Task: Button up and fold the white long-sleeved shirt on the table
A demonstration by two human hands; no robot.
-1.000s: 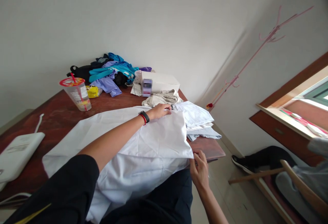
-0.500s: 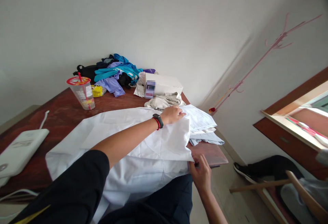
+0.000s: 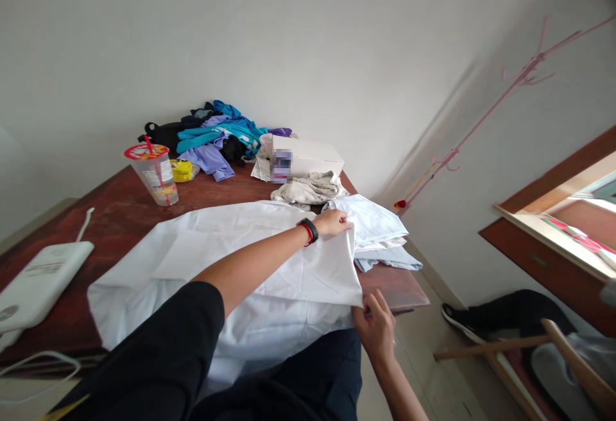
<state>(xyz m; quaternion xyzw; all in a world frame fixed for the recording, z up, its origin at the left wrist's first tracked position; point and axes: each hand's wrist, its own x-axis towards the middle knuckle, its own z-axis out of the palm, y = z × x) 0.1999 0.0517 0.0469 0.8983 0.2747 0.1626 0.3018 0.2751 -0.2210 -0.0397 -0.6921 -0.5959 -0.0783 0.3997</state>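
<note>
A large white garment [image 3: 231, 260] lies spread over the brown table [image 3: 110, 209] and hangs off its near edge. My left hand [image 3: 335, 223] rests at the garment's far right corner, fingers pinching its edge. A black band with red trim sits on that wrist. My right hand [image 3: 376, 326] grips the garment's near right corner, just off the table edge. Right of the left hand sits a stack of folded white and pale blue clothes [image 3: 380, 235].
A plastic cup with a red lid and straw [image 3: 154, 174] stands at the back left. A heap of blue, purple and black clothes [image 3: 212, 138], a white box [image 3: 303, 159] and a beige cloth [image 3: 308, 189] lie behind. A white device with cable [image 3: 38, 283] lies left. A person's legs [image 3: 500, 309] and wooden chair show right.
My left hand has slid right along the garment's far edge to its corner. My right hand has stayed at the near corner. The view shifted slightly.
</note>
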